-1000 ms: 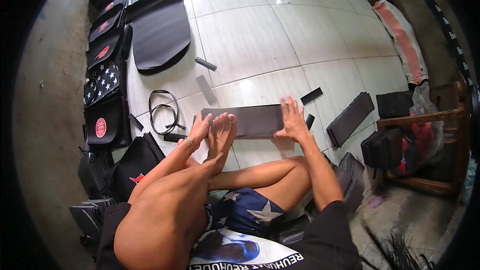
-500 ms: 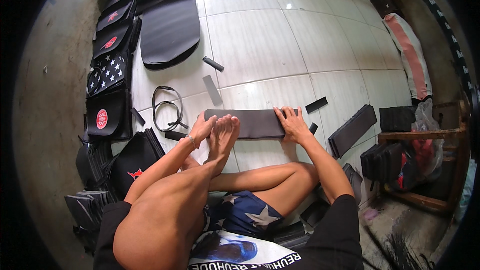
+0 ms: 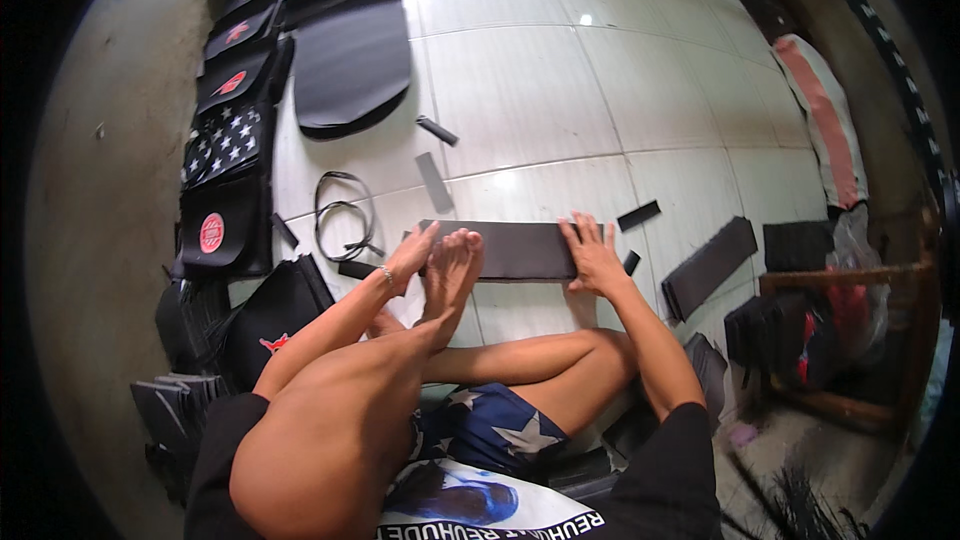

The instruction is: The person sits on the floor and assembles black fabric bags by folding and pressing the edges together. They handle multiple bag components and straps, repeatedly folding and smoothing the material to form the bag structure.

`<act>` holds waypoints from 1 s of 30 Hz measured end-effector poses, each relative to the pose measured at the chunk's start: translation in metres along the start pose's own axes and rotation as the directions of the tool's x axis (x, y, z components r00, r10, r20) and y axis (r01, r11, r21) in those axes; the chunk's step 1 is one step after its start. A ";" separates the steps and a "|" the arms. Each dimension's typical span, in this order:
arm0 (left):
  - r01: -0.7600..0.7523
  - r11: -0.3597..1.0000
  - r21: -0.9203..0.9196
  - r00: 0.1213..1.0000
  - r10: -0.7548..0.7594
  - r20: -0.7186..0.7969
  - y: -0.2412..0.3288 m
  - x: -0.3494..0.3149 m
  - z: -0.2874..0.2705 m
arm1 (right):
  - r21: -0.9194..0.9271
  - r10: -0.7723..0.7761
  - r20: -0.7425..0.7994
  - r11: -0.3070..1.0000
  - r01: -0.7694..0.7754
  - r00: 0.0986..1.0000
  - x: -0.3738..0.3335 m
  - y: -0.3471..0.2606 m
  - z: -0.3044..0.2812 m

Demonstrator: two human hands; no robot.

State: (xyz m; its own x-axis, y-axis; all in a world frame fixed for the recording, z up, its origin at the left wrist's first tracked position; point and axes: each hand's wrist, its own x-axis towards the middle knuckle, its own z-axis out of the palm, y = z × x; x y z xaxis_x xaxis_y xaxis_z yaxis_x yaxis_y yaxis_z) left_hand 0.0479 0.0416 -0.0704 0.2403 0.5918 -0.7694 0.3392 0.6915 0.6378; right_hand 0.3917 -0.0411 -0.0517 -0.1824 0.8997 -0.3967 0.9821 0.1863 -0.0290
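Note:
A long dark grey-brown strip of leather-like sheet lies crosswise on the tiled floor in front of me. My bare foot rests over it near its left end. Beside the foot, my left hand lies at that end with its fingers stretched out; the foot partly hides what is beneath. My right hand lies over the strip's right end, fingers spread apart and pointing away from me. Past the left end, a thin black cord lies loosely coiled. A grey strip sits beyond the panel.
Black flaps with printed designs line the left wall, beside a stack of rounded black sheets. Small black offcuts lie about. To the right are a stack of dark strips, a wooden frame and a pink-and-white roll.
My right hand's fingers have spread wider over the strip's end. My left hand's fingers have straightened beside the foot. The whole view has shifted slightly.

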 end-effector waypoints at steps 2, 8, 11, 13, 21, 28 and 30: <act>-0.036 0.995 -0.095 0.999 0.032 -0.042 -0.005 0.007 0.000 | 0.222 0.143 -0.103 0.968 -0.118 0.984 -0.009 -0.009 -0.015; 0.039 0.909 -0.414 0.942 0.104 0.319 -0.013 0.021 -0.012 | 0.791 0.727 -0.016 0.429 -0.435 0.687 -0.010 0.030 0.073; -0.021 0.913 -0.406 0.958 0.134 0.252 -0.025 0.025 -0.019 | 0.835 0.726 0.092 0.317 -0.450 0.681 0.000 0.025 0.075; -0.037 0.937 -0.347 0.964 0.125 0.234 -0.018 0.017 -0.015 | 0.786 0.764 0.054 0.365 -0.499 0.643 0.004 0.018 0.073; 0.030 0.940 -0.341 0.961 0.067 0.269 -0.023 0.033 -0.017 | 0.765 0.803 -0.024 0.398 -0.506 0.596 0.012 0.012 0.077; 0.026 0.928 -0.372 0.944 0.100 0.314 0.009 0.001 0.009 | 0.771 0.772 0.156 0.295 -0.564 0.616 0.010 0.013 0.067; 0.095 0.906 -0.413 0.942 0.052 0.330 0.007 0.007 0.001 | 0.750 0.786 0.126 0.324 -0.576 0.605 0.011 0.012 0.062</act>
State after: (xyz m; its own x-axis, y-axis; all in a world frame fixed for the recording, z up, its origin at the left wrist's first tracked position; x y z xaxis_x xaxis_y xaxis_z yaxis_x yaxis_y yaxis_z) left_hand 0.0530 0.0502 -0.0718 0.5445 0.4569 -0.7034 -0.0457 0.8535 0.5191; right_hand 0.4044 -0.0533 -0.1130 0.6675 0.6413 -0.3784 0.4590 -0.7545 -0.4691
